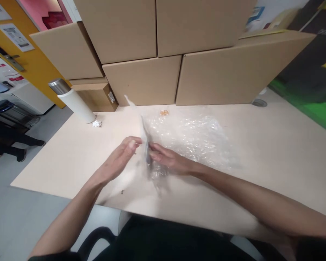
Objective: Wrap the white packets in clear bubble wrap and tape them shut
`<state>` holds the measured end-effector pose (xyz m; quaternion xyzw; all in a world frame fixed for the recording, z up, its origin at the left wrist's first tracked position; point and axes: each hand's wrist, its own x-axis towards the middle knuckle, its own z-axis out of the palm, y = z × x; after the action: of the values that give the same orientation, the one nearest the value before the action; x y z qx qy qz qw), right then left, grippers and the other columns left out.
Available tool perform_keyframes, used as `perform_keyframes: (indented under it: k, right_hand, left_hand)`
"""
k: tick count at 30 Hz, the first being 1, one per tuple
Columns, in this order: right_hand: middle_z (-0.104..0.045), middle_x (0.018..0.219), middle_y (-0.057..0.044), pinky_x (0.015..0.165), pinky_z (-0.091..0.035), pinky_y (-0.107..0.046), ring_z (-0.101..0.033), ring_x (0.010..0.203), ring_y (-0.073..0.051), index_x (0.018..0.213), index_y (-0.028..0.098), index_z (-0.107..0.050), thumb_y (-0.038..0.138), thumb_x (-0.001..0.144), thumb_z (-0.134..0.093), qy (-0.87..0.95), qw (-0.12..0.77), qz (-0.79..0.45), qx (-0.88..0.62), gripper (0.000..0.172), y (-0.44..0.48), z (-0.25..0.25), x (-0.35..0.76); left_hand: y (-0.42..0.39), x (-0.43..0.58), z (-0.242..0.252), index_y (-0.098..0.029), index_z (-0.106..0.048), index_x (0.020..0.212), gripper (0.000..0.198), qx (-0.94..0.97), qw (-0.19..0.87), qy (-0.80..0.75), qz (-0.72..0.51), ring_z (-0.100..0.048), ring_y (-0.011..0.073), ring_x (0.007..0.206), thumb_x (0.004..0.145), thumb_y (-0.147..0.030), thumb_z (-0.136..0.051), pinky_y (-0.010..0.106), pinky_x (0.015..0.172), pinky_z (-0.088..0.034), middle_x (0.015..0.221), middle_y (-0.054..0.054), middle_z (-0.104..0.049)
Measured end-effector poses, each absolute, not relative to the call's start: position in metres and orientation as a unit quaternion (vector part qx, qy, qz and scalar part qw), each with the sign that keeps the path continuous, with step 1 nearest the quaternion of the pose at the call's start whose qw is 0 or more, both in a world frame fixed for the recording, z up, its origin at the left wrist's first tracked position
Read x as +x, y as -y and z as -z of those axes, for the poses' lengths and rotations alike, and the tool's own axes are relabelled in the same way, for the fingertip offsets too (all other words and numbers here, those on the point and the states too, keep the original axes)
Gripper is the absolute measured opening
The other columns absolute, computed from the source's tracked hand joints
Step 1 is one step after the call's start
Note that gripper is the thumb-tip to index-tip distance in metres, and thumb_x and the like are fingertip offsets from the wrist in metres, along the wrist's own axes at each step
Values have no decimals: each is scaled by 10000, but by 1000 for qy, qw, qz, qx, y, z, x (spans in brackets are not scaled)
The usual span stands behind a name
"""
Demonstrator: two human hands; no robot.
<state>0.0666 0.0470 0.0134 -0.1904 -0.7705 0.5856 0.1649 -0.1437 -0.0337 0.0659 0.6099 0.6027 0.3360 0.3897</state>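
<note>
A thin grey flat item [147, 154] stands on edge between my hands, seen nearly edge-on and blurred, so its kind cannot be made out. My right hand [172, 159] grips it from the right, with the fingers bent against its face. To its left is my left hand [121, 157], fingers stretched toward the item and thumb raised. The left fingertips are at the edge of the plastic; whether they touch it is unclear. Transparent bubble wrap [198, 141] spreads over the table to the right, and a whitish flap of plastic [137, 116] rises above the item.
Cardboard boxes [141, 85] are stacked along the back of the table [274, 159]. At the back left a white bottle [77, 107] with a metal cap stands beside a crumpled white scrap [97, 123]. An orange piece [164, 112] lies behind the wrap. Another person's legs [13, 137] show at far left.
</note>
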Motion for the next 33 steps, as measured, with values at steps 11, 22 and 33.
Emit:
perform_keyframes:
  k: [11, 22, 33]
  right_hand:
    - [-712, 1019, -109, 810, -554, -434, -667, 916, -255, 1127, 187, -701, 405, 936, -512, 658, 215, -595, -407, 346, -57, -2, 145]
    - [-655, 972, -85, 920, -445, -450, -590, 900, -229, 938, 190, -584, 476, 1036, -274, 875, 182, -277, -354, 433, -65, 9, 109]
    - [-682, 1212, -67, 936, -477, -436, -618, 1103, -275, 1225, 288, -643, 669, 942, -422, 703, 264, -543, -376, 523, -66, -16, 151]
  left_hand:
    - [-14, -77, -19, -354, -620, 1315, 530, 790, 230, -558, -106, -432, 350, 1234, 993, -615, -290, 591, 1033, -352, 1327, 97, -511]
    - [-13, -96, 1, -193, -398, 1464, 756, 630, 226, -684, -291, -350, 416, 1371, 832, -528, -641, 604, 1046, -370, 1470, 211, -337]
    - [-14, -61, -32, -257, -506, 1370, 475, 598, 460, -490, -437, -510, 281, 1322, 945, -468, -540, 457, 1087, -416, 1476, 97, -517]
